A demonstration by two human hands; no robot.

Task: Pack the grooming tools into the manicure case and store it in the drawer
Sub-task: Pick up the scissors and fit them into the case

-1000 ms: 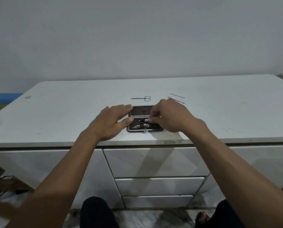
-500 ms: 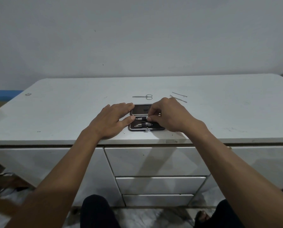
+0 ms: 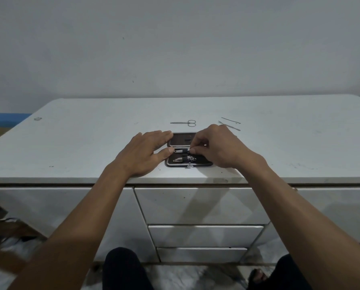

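Note:
A dark manicure case (image 3: 182, 139) lies open near the front edge of the white cabinet top (image 3: 91, 143). My left hand (image 3: 142, 153) rests flat on the top, fingers apart, its thumb and fingertips touching the case's left edge. My right hand (image 3: 216, 148) pinches a small silver tool (image 3: 180, 151) at an elastic loop in the case's middle row. Another silver clipper (image 3: 182, 159) sits in the row nearest me. Small scissors (image 3: 185, 122) and two thin metal tools (image 3: 230, 123) lie loose on the top beyond the case.
Below the top, three white drawer fronts (image 3: 200, 206) are stacked in the middle, all shut, with cabinet doors either side. A grey wall stands behind. My knees (image 3: 124, 266) show at the bottom. A blue object (image 3: 5, 119) sits far left.
My right hand's fingers have shifted slightly on the tool in the middle row. The left hand has stayed at the case's left edge.

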